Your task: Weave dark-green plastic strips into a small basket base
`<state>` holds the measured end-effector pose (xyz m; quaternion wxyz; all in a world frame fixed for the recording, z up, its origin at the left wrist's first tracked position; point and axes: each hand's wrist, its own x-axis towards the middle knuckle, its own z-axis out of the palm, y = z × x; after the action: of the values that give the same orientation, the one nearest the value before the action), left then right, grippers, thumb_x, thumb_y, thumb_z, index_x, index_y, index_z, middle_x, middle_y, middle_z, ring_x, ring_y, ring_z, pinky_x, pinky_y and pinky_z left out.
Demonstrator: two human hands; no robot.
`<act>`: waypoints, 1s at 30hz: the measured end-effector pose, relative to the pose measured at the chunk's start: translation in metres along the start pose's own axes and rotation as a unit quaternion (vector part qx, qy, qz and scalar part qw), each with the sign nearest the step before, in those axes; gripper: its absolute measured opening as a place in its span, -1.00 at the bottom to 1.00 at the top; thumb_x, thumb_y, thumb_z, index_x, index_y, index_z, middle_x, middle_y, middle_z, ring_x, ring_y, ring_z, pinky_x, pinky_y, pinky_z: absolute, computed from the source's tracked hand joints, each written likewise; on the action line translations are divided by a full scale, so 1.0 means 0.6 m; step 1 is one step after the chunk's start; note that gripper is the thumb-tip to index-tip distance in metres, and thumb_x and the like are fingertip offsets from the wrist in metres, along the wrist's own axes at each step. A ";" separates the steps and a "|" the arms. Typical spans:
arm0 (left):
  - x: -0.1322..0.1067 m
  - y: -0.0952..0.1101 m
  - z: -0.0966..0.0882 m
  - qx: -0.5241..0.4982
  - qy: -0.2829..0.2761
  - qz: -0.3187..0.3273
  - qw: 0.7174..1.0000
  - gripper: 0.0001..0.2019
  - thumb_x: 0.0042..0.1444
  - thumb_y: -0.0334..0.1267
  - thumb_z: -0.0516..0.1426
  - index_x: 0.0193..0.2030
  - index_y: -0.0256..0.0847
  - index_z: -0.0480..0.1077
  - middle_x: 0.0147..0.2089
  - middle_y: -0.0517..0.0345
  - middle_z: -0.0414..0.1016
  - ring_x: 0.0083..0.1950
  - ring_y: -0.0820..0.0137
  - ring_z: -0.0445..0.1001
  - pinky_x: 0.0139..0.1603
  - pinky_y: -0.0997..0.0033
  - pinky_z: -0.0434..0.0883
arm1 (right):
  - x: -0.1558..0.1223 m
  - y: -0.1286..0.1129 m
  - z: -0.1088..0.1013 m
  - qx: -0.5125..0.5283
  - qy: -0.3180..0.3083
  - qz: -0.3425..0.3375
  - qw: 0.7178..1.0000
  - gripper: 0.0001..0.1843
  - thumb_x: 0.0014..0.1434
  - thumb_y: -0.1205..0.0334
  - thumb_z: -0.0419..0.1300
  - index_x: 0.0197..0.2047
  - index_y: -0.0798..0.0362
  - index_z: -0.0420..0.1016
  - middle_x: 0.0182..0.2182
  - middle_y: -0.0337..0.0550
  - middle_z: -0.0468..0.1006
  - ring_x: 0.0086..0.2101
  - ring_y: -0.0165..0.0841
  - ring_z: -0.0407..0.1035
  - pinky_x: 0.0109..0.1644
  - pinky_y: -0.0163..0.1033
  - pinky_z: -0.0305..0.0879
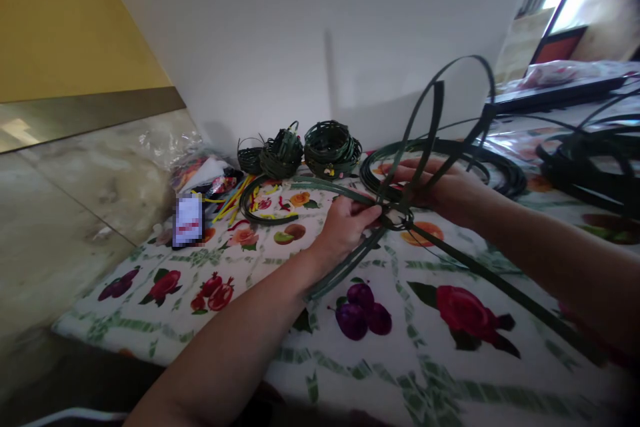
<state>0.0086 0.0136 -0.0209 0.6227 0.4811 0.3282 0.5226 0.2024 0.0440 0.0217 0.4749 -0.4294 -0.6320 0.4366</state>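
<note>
Dark green flat strips cross in a knot above a table covered with a fruit-and-flower cloth. My left hand is closed on the strips just left of the crossing point. Behind the crossing, my right hand holds the strips from the far side, fingers curled around them. Two strips loop upward from the knot; others trail down toward the near right and near left of the table.
Several small woven green baskets stand at the wall. Coils of green strip lie behind my hands and at the right. Yellow and red strips and a plastic bag lie at the left. The table's left edge drops off.
</note>
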 end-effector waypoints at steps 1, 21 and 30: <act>0.000 -0.001 0.000 0.003 -0.002 0.002 1.000 -0.65 -0.07 -0.23 0.48 -0.22 -0.24 0.47 -0.27 0.12 0.61 -0.23 0.36 0.59 -0.04 0.28 0.56 | -0.001 0.000 0.004 0.054 0.006 0.028 0.998 -0.70 0.15 -0.02 0.44 -0.20 -0.01 0.58 -0.31 -0.13 0.67 -0.39 -0.31 0.48 -0.30 -0.20 0.42; 0.018 -0.015 -0.017 -0.008 0.057 -0.004 0.998 -0.73 0.03 -0.32 0.44 -0.22 -0.27 0.46 -0.23 0.09 0.62 -0.22 0.37 0.60 -0.04 0.28 0.56 | -0.008 -0.029 -0.001 0.146 -0.072 0.036 0.986 -0.76 0.14 0.35 0.31 -0.14 -0.06 0.73 -0.12 -0.15 0.74 -0.09 -0.29 0.60 0.16 -0.21 0.51; 0.017 -0.013 -0.014 -0.004 0.071 0.002 0.997 -0.70 0.01 -0.25 0.46 -0.22 -0.22 0.46 -0.26 0.14 0.59 -0.25 0.38 0.59 -0.10 0.31 0.59 | -0.008 -0.018 0.003 0.105 -0.065 0.028 0.992 -0.57 0.17 0.19 0.36 0.13 -0.15 0.61 0.07 -0.15 0.71 0.05 -0.12 0.61 0.28 0.05 0.49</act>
<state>0.0057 0.0259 -0.0298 0.5985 0.4407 0.3690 0.5580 0.1999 0.0363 0.0305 0.4631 -0.3655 -0.6002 0.5400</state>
